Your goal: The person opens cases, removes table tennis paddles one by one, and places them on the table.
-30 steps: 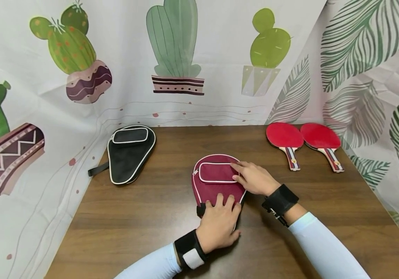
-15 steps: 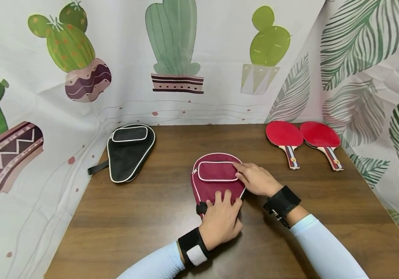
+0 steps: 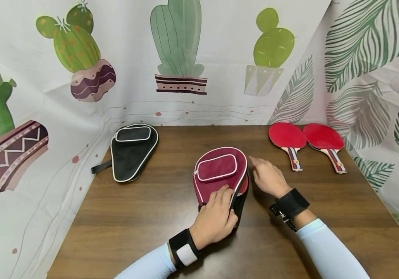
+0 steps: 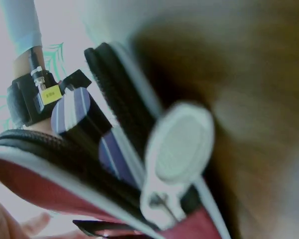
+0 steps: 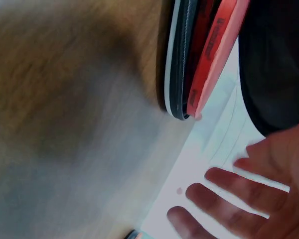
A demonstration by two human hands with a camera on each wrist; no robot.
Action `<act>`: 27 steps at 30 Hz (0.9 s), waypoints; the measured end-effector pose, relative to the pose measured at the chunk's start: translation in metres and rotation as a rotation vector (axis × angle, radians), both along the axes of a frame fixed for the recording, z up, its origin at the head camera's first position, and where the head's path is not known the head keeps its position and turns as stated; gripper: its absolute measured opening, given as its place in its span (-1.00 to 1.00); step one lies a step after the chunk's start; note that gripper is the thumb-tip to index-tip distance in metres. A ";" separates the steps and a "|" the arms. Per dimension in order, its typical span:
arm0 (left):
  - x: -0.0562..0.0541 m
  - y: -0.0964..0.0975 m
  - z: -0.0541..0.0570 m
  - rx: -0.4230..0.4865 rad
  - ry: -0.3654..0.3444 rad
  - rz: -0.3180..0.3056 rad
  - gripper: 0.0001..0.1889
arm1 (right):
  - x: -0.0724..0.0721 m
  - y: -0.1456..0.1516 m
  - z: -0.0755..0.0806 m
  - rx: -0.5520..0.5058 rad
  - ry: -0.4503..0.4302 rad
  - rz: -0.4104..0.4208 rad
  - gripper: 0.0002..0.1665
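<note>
A maroon table tennis paddle bag (image 3: 213, 182) with white piping lies mid-table, its front lifted along the right side. Through the gap a red paddle (image 3: 244, 185) shows inside. My left hand (image 3: 213, 217) holds the lifted front near the bag's narrow end, fingers over the top and thumb at the open edge. In the left wrist view, striped paddle handles (image 4: 72, 112) stick up between the zipper edges, behind a pale zipper pull (image 4: 182, 149). Right of the bag, my right hand (image 3: 269, 177) is apart from it, fingers extended and holding nothing.
A black paddle bag (image 3: 133, 153) with a side strap lies at the back left. Two red paddles (image 3: 287, 139) lie side by side at the back right. Behind the wooden table (image 3: 116, 224) hangs a cloth printed with cacti and leaves.
The bag's front, flat before, is now raised and tilted on its right side, baring the paddle. My right hand has come off the bag to the right; my left hand has shifted slightly left.
</note>
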State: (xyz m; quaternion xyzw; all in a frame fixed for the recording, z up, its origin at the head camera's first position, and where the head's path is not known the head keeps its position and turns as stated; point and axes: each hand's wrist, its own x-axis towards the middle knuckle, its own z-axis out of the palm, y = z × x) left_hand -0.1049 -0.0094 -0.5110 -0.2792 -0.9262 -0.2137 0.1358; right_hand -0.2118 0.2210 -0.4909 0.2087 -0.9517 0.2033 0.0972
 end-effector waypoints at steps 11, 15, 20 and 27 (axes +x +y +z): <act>-0.002 -0.014 0.000 0.067 0.016 -0.063 -0.42 | -0.001 -0.031 -0.006 0.063 0.075 0.242 -0.96; -0.001 -0.016 0.002 0.051 -0.005 -0.065 -0.39 | -0.001 -0.041 -0.009 0.043 0.090 0.322 -0.78; 0.003 -0.018 0.005 0.052 -0.024 -0.031 -0.38 | 0.001 -0.046 -0.008 0.148 0.118 0.330 -0.87; 0.010 -0.024 0.018 0.072 0.097 0.026 -0.50 | 0.001 -0.052 -0.005 0.235 0.034 0.285 -0.90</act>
